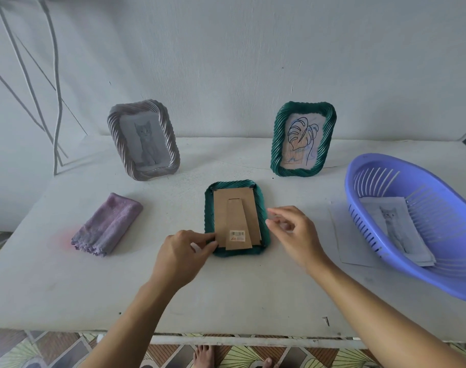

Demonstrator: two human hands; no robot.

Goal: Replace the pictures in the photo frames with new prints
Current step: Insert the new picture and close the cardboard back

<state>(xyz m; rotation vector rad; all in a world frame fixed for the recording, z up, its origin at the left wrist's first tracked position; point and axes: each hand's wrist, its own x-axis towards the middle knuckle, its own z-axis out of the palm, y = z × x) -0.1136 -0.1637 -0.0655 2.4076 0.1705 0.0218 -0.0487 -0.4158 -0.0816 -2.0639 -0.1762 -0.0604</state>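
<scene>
The face-down green frame (261, 205) lies flat between the hands, its cardboard backing (221, 213) upward. The left hand (182, 251) pinches its lower left edge. The right hand (295, 235), blurred, hovers loosely open beside the right rim. On the white table (226, 293), a folded purple cloth (107, 225) lies left of the left hand and a slotted blue plastic basket (439, 274) right of the right hand. Beyond them, two ribbed frames stand upright, a grey frame (144, 140) and a green upright frame (302, 139).
</scene>
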